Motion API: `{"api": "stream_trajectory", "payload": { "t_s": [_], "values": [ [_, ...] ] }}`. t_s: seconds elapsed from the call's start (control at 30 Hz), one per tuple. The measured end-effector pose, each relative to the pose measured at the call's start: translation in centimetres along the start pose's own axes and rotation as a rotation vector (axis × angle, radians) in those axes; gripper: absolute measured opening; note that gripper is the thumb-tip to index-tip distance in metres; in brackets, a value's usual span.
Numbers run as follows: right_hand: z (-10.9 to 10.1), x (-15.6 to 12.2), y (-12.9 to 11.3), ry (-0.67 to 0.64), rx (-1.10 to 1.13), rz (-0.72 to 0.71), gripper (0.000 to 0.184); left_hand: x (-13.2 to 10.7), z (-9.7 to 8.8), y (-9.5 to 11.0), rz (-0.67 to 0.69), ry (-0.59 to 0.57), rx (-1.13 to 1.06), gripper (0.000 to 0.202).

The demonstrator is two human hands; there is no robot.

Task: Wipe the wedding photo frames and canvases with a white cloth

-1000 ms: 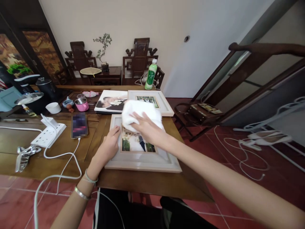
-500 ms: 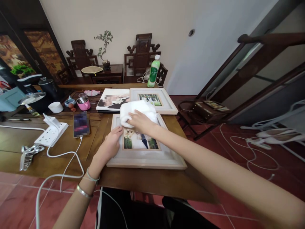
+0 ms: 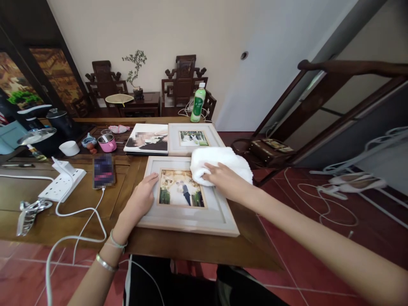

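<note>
A picture frame (image 3: pixel 188 222) with a pale wooden border and a wedding photo (image 3: pixel 181 189) lies flat on the wooden table, near its front edge. My right hand (image 3: pixel 221 178) is closed on a folded white towel (image 3: pixel 219 161), which rests over the frame's upper right part and hangs past its right side. My left hand (image 3: pixel 143 195) lies against the left border of the frame, its fingertips on the edge. Whether those fingers pinch the border or only press on it is hard to see; they look stretched out.
Behind lie a second framed photo (image 3: pixel 194 138) and a photo panel (image 3: pixel 147 138); a green bottle (image 3: pixel 198 104) stands beyond them. Leftward on the table are a phone (image 3: pixel 103 171), a power strip (image 3: pixel 62 185), a pink cup (image 3: pixel 107 143) and white cables. A wooden chair (image 3: pixel 344 68) stands at right.
My right hand has swept the towel rightward, from the top left of the frame to its right side, uncovering the photo. My left hand stays at the left border.
</note>
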State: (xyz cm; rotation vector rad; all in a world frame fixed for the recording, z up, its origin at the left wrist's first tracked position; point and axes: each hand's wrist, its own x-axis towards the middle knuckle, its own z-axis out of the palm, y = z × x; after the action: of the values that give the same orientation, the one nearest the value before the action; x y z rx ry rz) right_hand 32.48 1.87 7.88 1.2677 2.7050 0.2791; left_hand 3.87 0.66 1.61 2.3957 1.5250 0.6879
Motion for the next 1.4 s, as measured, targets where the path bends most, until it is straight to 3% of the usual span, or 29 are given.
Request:
{"api": "stream_trajectory", "payload": {
  "t_s": [0.23,0.37,0.47,0.57,0.63,0.73,0.83,0.97,1.13,1.23,1.4],
  "values": [
    [-3.0,-5.6,-4.9,-0.115,0.291,-0.004,0.055,-0.1,-0.6,1.9,-0.048,-0.071,0.066,0.045],
    [-4.4,-7.6,-5.4,-0.146,0.444,-0.035,0.062,-0.1,-0.7,2.5,-0.063,-0.061,0.123,0.043],
    [-4.5,-6.7,-3.8,-0.032,0.436,0.065,0.061,-0.3,-0.3,1.8,-0.033,-0.044,0.109,0.048],
    [-3.7,-3.9,-1.5,0.219,0.264,0.157,0.058,-0.4,0.0,1.0,-0.019,-0.026,0.08,0.058],
    [-2.7,-1.6,-0.3,0.287,0.154,0.176,0.058,-0.4,0.1,0.8,-0.015,-0.014,0.066,0.06],
    [-0.7,1.2,0.0,0.196,0.067,0.138,0.058,-0.3,0.1,1.1,0.012,-0.011,0.078,0.049],
    [0.9,2.4,-1.6,0.085,0.037,0.135,0.054,-0.2,0.0,1.4,0.035,-0.018,0.123,0.045],
    [0.7,0.4,-4.8,0.035,0.093,0.108,0.048,-0.1,0.1,1.7,0.028,-0.008,0.149,0.045],
    [-3.2,-4.7,-8.3,-0.133,0.28,0.027,0.051,-0.2,-0.1,2.2,-0.003,-0.005,0.136,0.043],
    [-4.5,-6.4,-9.4,-0.161,0.353,-0.004,0.052,-0.2,-0.4,2.6,-0.027,-0.019,0.147,0.042],
    [-1.7,-5.0,-8.4,0.012,0.3,0.042,0.056,-0.1,-0.7,3.2,-0.062,-0.057,0.181,0.044]
  ]
}}
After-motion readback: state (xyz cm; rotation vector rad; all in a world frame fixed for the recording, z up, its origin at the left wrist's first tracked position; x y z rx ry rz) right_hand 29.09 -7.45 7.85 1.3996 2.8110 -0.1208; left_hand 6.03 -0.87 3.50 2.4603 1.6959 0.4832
